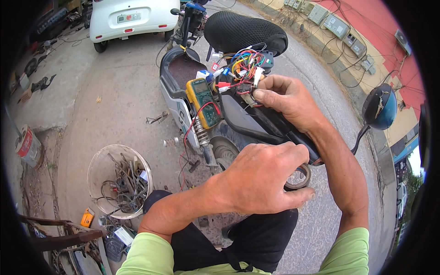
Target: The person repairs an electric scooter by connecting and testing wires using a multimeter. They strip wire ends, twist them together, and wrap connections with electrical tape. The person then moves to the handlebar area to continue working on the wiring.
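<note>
My left hand (256, 178) is closed on a dark roll of tape (300, 179), which sits between the thumb and the curled fingers. Farther off, my right hand (288, 101) pinches a dark wire (252, 93) between thumb and forefinger, just below a white connector (258, 75). That wire belongs to a tangle of coloured wires (245, 62) with red, blue and white plugs, spilling from the opened body of an electric scooter (256, 120). A yellow multimeter (204, 98) leans on the scooter beside the wires, its red lead hanging down.
A white bucket (97, 172) of tools and cables stands at the left, near a small orange box (87, 217). The scooter's black seat (245, 31) is tipped up beyond the wires. A mirror (381, 107) sticks out at the right. A white car (133, 18) is parked behind.
</note>
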Available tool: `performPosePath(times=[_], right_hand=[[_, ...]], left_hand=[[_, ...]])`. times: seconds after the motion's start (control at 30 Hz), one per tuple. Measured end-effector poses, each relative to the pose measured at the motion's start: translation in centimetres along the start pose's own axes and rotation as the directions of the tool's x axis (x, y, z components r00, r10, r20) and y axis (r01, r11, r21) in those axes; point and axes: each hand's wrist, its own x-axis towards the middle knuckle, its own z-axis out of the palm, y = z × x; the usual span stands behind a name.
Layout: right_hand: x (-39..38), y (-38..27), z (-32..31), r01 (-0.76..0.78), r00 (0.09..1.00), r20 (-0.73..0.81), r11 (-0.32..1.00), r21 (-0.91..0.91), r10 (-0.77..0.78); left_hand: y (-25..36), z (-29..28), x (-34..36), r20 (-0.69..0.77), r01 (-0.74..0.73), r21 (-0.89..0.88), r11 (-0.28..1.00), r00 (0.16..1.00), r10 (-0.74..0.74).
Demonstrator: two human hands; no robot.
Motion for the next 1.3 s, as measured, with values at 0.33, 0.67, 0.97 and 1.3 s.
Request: performPosePath(times=[0.33,0.67,0.97,1.3], right_hand=[[-0.2,-0.1,-0.6,-0.126,0.992,0.015,0.988,0.087,0.125],[0.3,0.7,-0.3,-0.040,0.994,-0.099,0.999,-0.025,0.037],[0.2,0.5,-0.3,-0.021,0.991,-0.137,0.990,-0.136,0.002],[1.0,1.5,-1.5,0.010,0.981,-0.187,0.971,-0.237,-0.056]], left_hand=[[-0.1,-0.1,0.1,0.011,0.042,0.002,0.999,0.999,-0.042],[-0.4,-0.4,-0.2,-0.031,-0.003,0.011,1.000,1.000,0.003],[-0.7,-1.6,-0.8,-0.039,0.009,0.061,0.998,0.999,-0.007],[-7.1,-10.6,-2.4,-0.474,0.229,-0.169,0.959,0.834,-0.283]])
